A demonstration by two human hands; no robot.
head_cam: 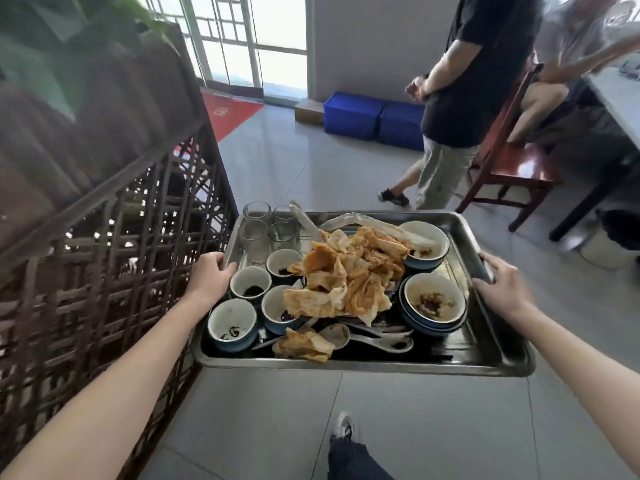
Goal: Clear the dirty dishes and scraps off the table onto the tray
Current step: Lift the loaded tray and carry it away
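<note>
both hands (207, 277) (502, 282) gripping tray (363, 364) edges

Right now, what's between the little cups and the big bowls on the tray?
In the head view, a heap of orange-stained crumpled napkins fills that gap, white spoons at its near side.

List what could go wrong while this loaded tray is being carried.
The glasses stand loose at the far left corner of the tray; a tilt could topple them.
A standing person is close ahead, so a collision could happen.
The left hand, gripping the tray's edge, is close to the wooden screen and might knock it.
</note>
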